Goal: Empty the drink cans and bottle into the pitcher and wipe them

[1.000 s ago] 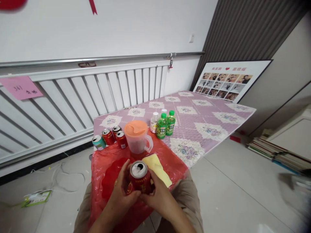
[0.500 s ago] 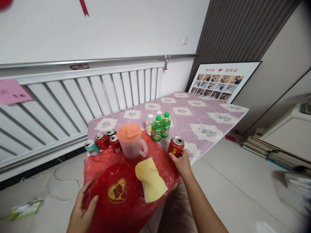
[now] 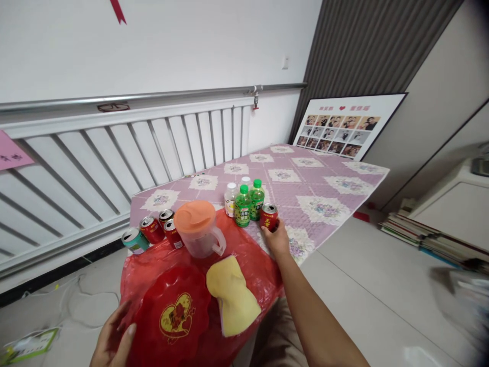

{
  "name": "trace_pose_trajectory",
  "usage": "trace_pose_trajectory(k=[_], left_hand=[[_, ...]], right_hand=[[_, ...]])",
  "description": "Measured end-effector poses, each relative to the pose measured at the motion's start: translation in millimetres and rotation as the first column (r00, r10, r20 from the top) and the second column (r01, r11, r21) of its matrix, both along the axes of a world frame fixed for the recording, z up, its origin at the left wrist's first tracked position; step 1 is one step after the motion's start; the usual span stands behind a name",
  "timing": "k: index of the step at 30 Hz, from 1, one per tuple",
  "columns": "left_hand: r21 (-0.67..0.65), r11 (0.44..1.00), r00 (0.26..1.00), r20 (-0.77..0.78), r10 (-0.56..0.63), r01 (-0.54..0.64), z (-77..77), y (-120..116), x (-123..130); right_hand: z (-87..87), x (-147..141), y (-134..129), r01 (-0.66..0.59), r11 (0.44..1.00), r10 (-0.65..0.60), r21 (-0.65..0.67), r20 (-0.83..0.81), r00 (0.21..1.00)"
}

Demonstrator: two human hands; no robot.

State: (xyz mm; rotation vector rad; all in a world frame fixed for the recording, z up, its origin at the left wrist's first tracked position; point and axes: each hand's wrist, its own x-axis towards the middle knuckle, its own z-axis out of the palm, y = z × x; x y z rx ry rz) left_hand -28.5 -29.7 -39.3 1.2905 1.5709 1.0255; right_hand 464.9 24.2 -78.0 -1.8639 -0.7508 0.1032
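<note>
My right hand (image 3: pixel 277 238) is wrapped round a red drink can (image 3: pixel 268 218), upright beside the green-capped bottles (image 3: pixel 243 209). At the left edge of a scalloped red tray (image 3: pixel 153 306) with a gold heart print, my left hand (image 3: pixel 113 336) has its thumb and fingers apart; whether it touches the rim I cannot tell. A folded yellow cloth (image 3: pixel 235 298) lies to the right of the tray. Behind them stands a clear plastic pitcher (image 3: pixel 200 243) with an orange lid (image 3: pixel 194 216).
Several opened cans, among them a teal can (image 3: pixel 134 240) and a red can (image 3: pixel 152 229), stand left of the pitcher. White-capped bottles (image 3: pixel 230 199) sit by the green ones. Red plastic sheeting (image 3: pixel 263 260) covers the near table; a radiator (image 3: pixel 183 140) runs behind.
My right hand has moved the red can away from me and slightly left, close to the green-capped bottles. My left hand stays by the tray, and the view has shifted a little.
</note>
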Motion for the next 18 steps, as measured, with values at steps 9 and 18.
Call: trace_pose_trajectory(k=[9,18], left_hand=[[-0.047,0.994,0.995,0.01,0.102,-0.101,7.7,4,11],[-0.026,0.997,0.998,0.011,0.067,-0.067,-5.8,6,18]], right_hand=[[1.9,8,4,-0.049,0.999,0.049,-0.024,0.039,0.998],[1.6,7,3,-0.048,0.998,0.049,-0.032,0.021,0.999]])
